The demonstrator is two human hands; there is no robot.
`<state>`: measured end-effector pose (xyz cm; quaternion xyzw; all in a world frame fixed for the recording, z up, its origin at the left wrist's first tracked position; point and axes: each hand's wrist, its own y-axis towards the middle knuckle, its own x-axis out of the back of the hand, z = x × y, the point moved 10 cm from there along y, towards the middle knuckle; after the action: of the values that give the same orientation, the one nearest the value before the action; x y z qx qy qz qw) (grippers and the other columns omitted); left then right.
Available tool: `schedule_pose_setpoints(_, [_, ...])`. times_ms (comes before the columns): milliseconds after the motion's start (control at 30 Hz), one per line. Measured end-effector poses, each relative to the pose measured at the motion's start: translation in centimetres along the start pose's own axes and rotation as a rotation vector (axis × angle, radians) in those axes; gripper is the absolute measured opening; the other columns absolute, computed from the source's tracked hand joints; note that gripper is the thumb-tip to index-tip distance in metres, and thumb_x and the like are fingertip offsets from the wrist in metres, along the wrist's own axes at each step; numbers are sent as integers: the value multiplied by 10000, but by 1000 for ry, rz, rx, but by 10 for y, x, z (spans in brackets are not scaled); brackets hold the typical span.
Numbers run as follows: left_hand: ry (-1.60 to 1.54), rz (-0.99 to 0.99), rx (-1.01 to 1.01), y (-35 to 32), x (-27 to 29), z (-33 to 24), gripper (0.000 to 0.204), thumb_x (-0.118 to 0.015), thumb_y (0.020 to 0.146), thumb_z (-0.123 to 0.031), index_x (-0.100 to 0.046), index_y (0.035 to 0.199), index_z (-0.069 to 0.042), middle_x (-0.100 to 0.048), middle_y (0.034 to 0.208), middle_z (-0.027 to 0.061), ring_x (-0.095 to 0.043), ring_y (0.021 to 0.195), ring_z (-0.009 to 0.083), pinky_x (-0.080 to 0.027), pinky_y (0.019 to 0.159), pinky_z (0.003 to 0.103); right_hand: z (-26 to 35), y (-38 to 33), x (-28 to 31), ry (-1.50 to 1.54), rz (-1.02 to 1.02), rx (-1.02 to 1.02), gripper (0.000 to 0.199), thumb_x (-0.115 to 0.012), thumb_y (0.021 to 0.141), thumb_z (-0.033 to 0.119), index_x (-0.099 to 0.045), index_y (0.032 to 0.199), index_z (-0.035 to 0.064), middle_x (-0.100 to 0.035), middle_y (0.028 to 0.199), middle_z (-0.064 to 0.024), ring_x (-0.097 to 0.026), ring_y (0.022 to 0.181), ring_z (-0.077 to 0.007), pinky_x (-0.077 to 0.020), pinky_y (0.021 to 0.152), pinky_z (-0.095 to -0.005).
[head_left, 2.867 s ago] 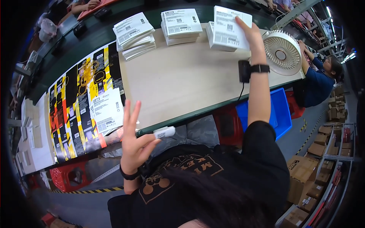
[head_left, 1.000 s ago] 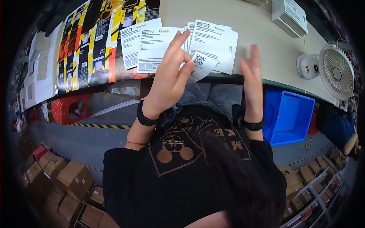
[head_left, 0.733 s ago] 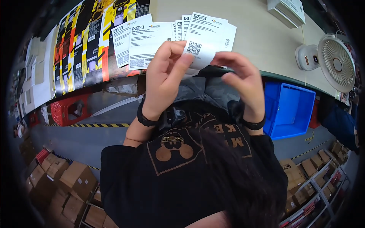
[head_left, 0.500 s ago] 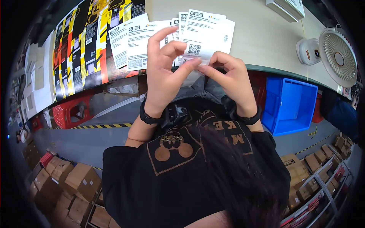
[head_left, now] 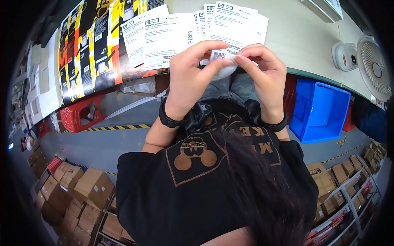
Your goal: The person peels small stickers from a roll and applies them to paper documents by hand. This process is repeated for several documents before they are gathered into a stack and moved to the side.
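Both hands meet just over the table's near edge, at a small white label [head_left: 219, 54] printed with a square code. My left hand [head_left: 192, 76] pinches its left side between thumb and curled fingers. At the right side, the thumb and forefinger of my right hand [head_left: 266, 76] are pressed together on the label's edge. A pale, curved piece of paper or film [head_left: 226, 73] hangs below the label; whether they are joined is unclear. Beyond my hands, overlapping white printed sheets [head_left: 238, 28] lie on the table, with more white sheets [head_left: 164, 41] to their left.
Flattened black, yellow and red printed packaging [head_left: 92, 53] covers the table's left part. A white fan [head_left: 373, 65] and a stack of white sheets [head_left: 324, 9] are at right. A blue crate [head_left: 322, 112] stands below the table edge; a red stool [head_left: 82, 112] is at left.
The left hand's raised, spread fingers have curled in around the label, and its thumb stays on it. The right hand keeps its pinch. The whole view has shifted slightly.
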<state>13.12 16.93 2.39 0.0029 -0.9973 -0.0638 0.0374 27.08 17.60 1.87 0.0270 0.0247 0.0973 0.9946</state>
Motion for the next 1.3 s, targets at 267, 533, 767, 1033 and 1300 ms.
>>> schedule_pose_setpoints(267, [157, 228, 270, -6, -4, 27, 199, -719, 727, -146, -633, 755, 31, -556, 556, 10, -429, 523, 44, -348, 472, 206, 13, 5, 35, 109, -284, 185, 209, -596, 828, 4, -551, 1031, -18, -598, 918, -88, -574, 857, -150, -451, 795, -256])
schedule_pose_setpoints(533, [-1, 32, 82, 1, 6, 11, 156, -695, 752, -113, -648, 812, 24, -626, 771, 57, -518, 672, 44, -387, 567, 191, -12, 0, -14, 246, 70, -94, 710, -630, 783, -34, -226, 1365, 21, -590, 909, -121, -591, 931, -196, -486, 829, -315])
schedule_pose_setpoints(767, [-207, 3, 107, 3, 1, 3, 108, -676, 760, -66, -655, 831, 14, -634, 835, 66, -545, 739, 50, -408, 625, 177, -16, -2, -8, 116, 15, -85, 720, -629, 767, -70, -232, 1363, 6, -600, 882, -114, -611, 864, -179, -499, 795, -279])
schedule_pose_setpoints(1033, [17, 16, 194, -2, 3, 19, 100, -689, 757, -83, -655, 782, 7, -625, 689, 29, -508, 628, 29, -374, 522, 186, -10, 2, 5, 137, -110, 41, 657, -617, 773, -76, -264, 1326, -31, -617, 867, -128, -617, 840, -176, -497, 797, -272])
schedule_pose_setpoints(1300, [352, 294, 36, -1, -16, 9, 198, -718, 716, -151, -596, 668, -3, -621, 774, 83, -541, 659, 126, -399, 561, 245, -8, 1, 52, 84, -368, 120, 609, -618, 772, -77, -295, 1287, -40, -618, 845, -143, -617, 821, -173, -481, 768, -246])
